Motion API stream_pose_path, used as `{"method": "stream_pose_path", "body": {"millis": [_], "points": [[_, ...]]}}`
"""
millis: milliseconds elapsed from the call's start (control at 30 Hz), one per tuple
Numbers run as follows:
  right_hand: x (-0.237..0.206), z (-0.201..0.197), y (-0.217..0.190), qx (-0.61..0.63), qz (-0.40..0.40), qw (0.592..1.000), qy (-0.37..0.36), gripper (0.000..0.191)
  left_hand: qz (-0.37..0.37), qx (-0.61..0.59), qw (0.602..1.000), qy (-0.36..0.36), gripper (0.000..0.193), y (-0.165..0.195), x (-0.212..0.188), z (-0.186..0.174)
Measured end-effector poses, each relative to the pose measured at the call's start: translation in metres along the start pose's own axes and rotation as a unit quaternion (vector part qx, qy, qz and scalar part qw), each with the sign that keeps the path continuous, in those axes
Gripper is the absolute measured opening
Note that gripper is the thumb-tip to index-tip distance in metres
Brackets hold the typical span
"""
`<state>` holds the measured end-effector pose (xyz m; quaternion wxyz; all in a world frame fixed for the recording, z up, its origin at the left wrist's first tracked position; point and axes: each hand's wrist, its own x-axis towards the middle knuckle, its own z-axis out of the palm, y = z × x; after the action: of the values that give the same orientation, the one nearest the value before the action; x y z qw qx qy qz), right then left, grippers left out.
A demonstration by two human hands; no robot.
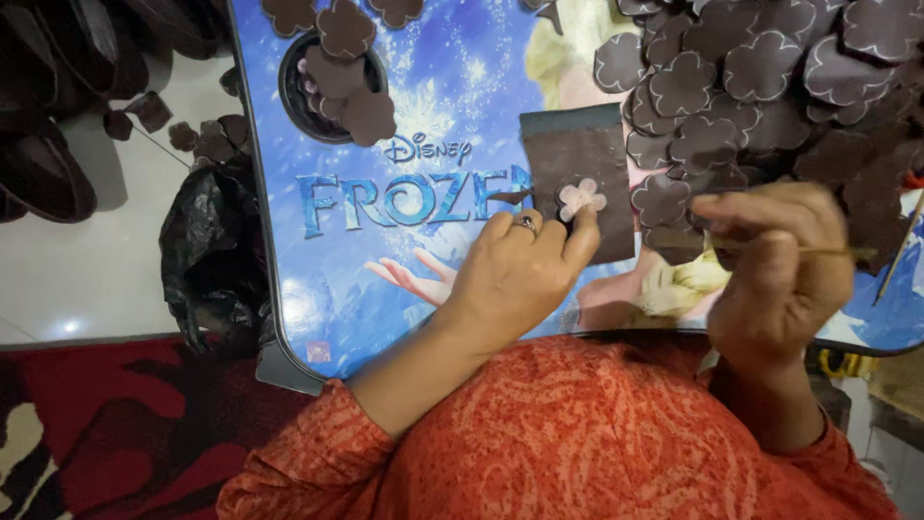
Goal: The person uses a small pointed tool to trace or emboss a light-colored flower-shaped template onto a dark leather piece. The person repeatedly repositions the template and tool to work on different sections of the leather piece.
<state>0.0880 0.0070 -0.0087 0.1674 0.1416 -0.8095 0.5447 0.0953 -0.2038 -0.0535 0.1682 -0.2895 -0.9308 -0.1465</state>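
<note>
Pale flower-shaped template (582, 197) pinned by left hand (515, 274) fingertips on dark brown sheet (577, 178), frame centre. Thin stick-like tool (837, 252) pinched in closed right hand (775, 270), centre right. Template best pressed flat, outline traced close to scalloped edge. Matte brown flower cutouts (760, 77) heaped upper right on glossy blue printed desk (452, 96).

A black plastic bag (214, 252) slumps off my worktop's (318, 318) left edge; dark moulded shapes (43, 173) sit on the white floor (87, 270); a red patterned rug (115, 424) lies below.
</note>
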Motion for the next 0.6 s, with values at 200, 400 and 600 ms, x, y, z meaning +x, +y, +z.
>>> {"method": "stream_pose_path", "body": {"millis": [200, 400, 600], "points": [[-0.001, 0.004, -0.004, -0.139, -0.043, 0.981, -0.129, 0.011, 0.033, 0.081, 0.996, -0.015, 0.04, 0.011, -0.004, 0.003], [0.005, 0.018, -0.002, -0.166, -0.061, 0.968, -0.176, 0.004, 0.03, 0.089, 0.996, -0.013, 0.038, 0.016, -0.004, 0.007], [0.011, 0.024, -0.001, -0.185, -0.08, 0.962, -0.186, 0.007, 0.022, 0.077, 0.997, -0.013, 0.027, 0.017, -0.002, 0.011]]}}
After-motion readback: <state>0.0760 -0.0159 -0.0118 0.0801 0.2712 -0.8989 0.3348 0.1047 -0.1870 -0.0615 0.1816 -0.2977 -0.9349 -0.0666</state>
